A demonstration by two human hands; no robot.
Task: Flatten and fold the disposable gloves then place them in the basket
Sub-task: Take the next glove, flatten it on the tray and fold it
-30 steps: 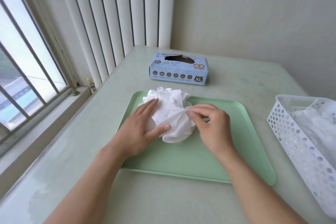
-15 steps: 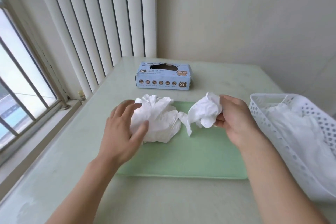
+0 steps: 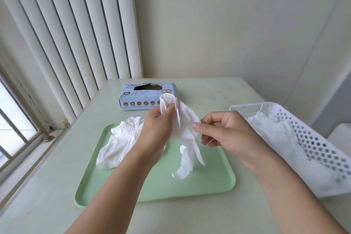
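Observation:
A white disposable glove [image 3: 187, 138] hangs in the air above the green tray [image 3: 209, 186], its fingers dangling down. My left hand [image 3: 157, 129] grips its cuff end at the top. My right hand [image 3: 224, 135] pinches the glove's right edge between thumb and forefinger. A crumpled heap of more white gloves [image 3: 119, 142] lies on the left part of the tray, partly hidden behind my left wrist. The white perforated basket [image 3: 311, 144] stands at the right with white gloves inside it.
A blue glove box [image 3: 140, 97] marked XL stands at the back of the pale table [image 3: 47, 186], behind the held glove. Vertical blinds and a window run along the left side. A wall closes the back and right.
My right hand lifted one glove out of the heap. My left hand left the heap and took hold of the glove's top, and the glove now hangs unfurled between both hands.

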